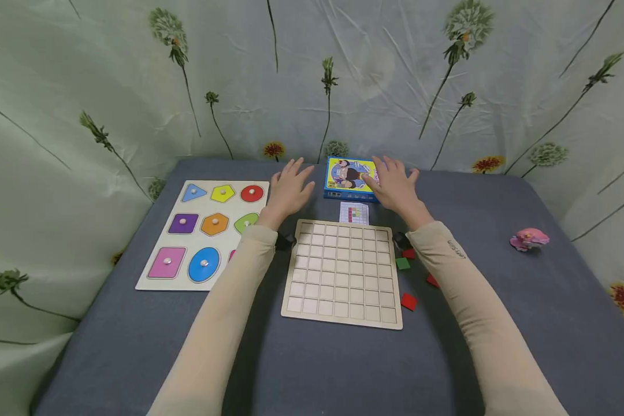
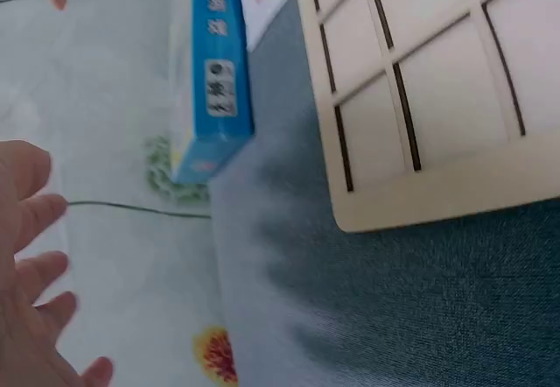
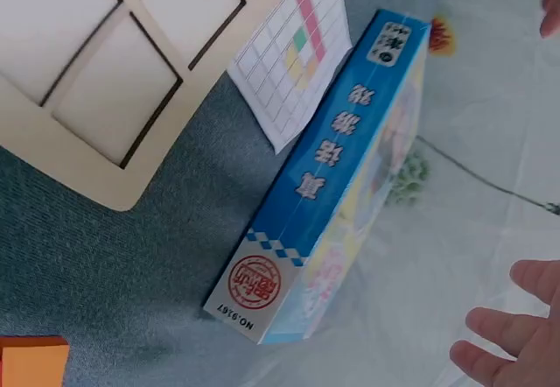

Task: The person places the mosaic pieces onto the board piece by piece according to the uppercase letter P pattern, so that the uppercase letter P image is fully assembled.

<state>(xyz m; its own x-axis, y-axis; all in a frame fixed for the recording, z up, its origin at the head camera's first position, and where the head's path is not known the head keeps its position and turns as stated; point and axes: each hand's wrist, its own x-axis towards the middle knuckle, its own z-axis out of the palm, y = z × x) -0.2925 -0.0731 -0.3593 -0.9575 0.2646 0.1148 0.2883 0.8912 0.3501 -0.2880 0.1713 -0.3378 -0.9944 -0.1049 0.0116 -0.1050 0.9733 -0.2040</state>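
My left hand [image 1: 289,193] hovers with spread fingers left of a blue and yellow game box [image 1: 345,176], holding nothing. Over the box's right end is my right hand [image 1: 395,185], its fingers apart; in the right wrist view they stand clear of the box [image 3: 328,177]. Between my forearms lies a wooden grid board [image 1: 343,274] of bare square cells. A small printed pattern card [image 1: 354,212] sits between the board's far edge and the box, showing a few coloured squares on a grid.
A shape puzzle board [image 1: 192,235] with knobbed pieces lies at the left, partly under my left sleeve. Several red tiles [image 1: 408,301] and a green tile [image 1: 403,263] are scattered right of the grid board. A pink toy figure [image 1: 529,238] stands far right. Behind the table hangs a flowered curtain [image 1: 374,75].
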